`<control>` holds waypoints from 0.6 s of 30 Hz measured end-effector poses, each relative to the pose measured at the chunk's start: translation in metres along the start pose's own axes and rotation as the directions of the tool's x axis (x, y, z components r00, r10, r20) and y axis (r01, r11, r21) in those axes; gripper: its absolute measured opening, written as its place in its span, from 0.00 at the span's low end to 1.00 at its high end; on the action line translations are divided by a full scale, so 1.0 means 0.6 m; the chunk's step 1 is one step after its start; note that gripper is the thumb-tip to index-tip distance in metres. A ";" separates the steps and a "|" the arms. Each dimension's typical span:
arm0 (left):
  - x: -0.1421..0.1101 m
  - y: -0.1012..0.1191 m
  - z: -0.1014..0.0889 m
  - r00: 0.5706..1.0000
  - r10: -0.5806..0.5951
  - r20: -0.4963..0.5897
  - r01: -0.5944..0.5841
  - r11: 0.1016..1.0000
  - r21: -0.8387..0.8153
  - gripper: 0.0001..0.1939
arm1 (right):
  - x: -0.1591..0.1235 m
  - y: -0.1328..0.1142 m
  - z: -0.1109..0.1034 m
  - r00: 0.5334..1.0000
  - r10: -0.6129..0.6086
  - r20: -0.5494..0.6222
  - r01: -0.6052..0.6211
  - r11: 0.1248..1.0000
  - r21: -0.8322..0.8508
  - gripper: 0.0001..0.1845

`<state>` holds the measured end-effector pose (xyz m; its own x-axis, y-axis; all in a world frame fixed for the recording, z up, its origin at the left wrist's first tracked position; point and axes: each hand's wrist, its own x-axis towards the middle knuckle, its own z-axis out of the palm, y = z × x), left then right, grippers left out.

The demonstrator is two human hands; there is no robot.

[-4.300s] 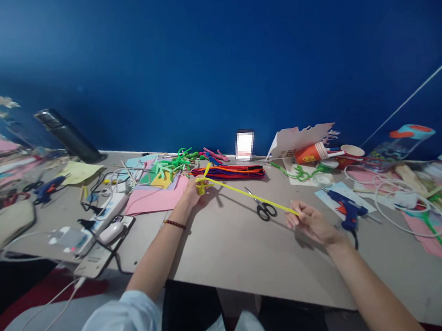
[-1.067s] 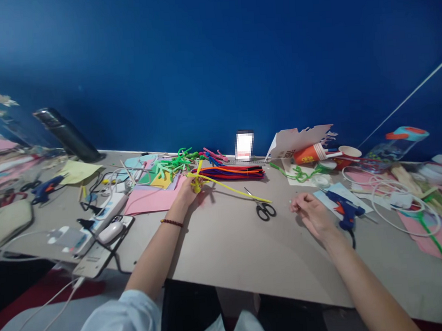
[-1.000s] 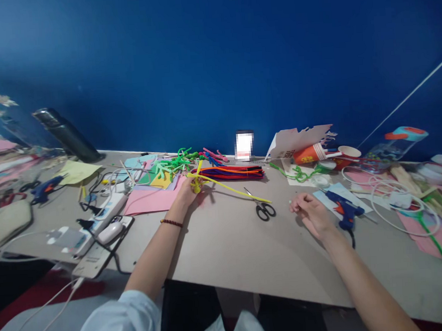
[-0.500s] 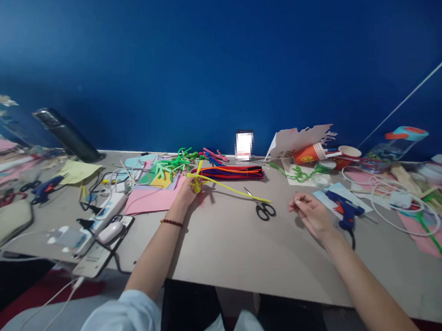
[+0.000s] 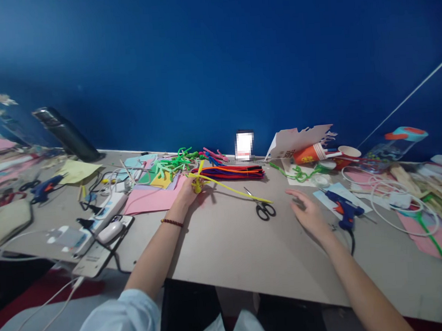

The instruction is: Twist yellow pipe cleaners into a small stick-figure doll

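Bright yellow fuzzy pipe-cleaner piece [image 5: 198, 185] pinched at its knotted end, long stem unsupported

Nearest, on the grey tabletop's [image 5: 233, 244] right side, the right hand [image 5: 309, 212] is held with fingers parted; nothing is seen gripped in it. Just beside it, a blue plastic hot-glue gun with an orange trigger [image 5: 348, 218] is laid partly over a pale blue paper sheet [image 5: 322, 198]. The glue gun could be knocked by an outward swing of that hand, so little room being left between them; whether it is hot cannot be told.

Between the hands, small metal scissors with black ring handles [image 5: 265, 211] are laid flat. The yellow stem is stretched rightward until its tip is crossed over them near the pivot; whether the two are touching cannot be told. If the piece were pulled, its tip could be caught on the scissors. By the left hand [image 5: 187, 191], the knotted end is gripped between the fingers, beside a flat pink paper sheet [image 5: 151, 199]. Loops could be loosened by a slack pinch, or bent out of shape by a hard tug, soft wire being judged easy to deform.

Behind the knot, a bundle of red, orange and purple fuzzy stems [image 5: 229, 173] is laid lengthwise, with a heap of twisted green fuzzy stems [image 5: 176, 163] to its left. Tangling could be caused if the piece were pushed back among them. Farthest, a phone with a blurred screen [image 5: 244, 145] is propped against the plain blue wall [image 5: 214, 61].
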<state>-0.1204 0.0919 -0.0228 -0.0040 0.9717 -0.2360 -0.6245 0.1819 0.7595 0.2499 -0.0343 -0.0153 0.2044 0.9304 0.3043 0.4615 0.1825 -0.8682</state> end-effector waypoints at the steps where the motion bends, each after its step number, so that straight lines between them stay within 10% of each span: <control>1: -0.004 0.001 0.005 1.000 0.008 0.020 -0.008 1.000 0.013 0.03 | 0.000 0.006 0.000 0.998 -0.054 -0.021 0.052 0.995 -0.083 0.16; 9: -0.038 0.003 0.038 0.995 0.053 0.081 -0.056 0.998 0.028 0.02 | 0.003 0.018 -0.003 0.932 -0.357 -0.067 0.275 0.814 -0.511 0.20; 15: -0.066 0.008 0.064 0.977 0.056 0.204 -0.071 0.995 0.070 0.04 | 0.003 -0.022 -0.005 0.869 -0.477 -0.128 0.392 0.824 -0.409 0.10; 18: -0.079 0.005 0.073 0.968 0.051 0.244 -0.077 0.992 0.099 0.07 | -0.009 -0.047 0.006 0.885 -0.463 0.035 0.454 0.846 -0.281 0.10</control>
<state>-0.0876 0.0529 0.0174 0.1549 0.9870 -0.0419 -0.5423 0.1204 0.8315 0.2325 -0.0433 0.0059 -0.0634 0.7504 0.6580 0.7257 0.4872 -0.4858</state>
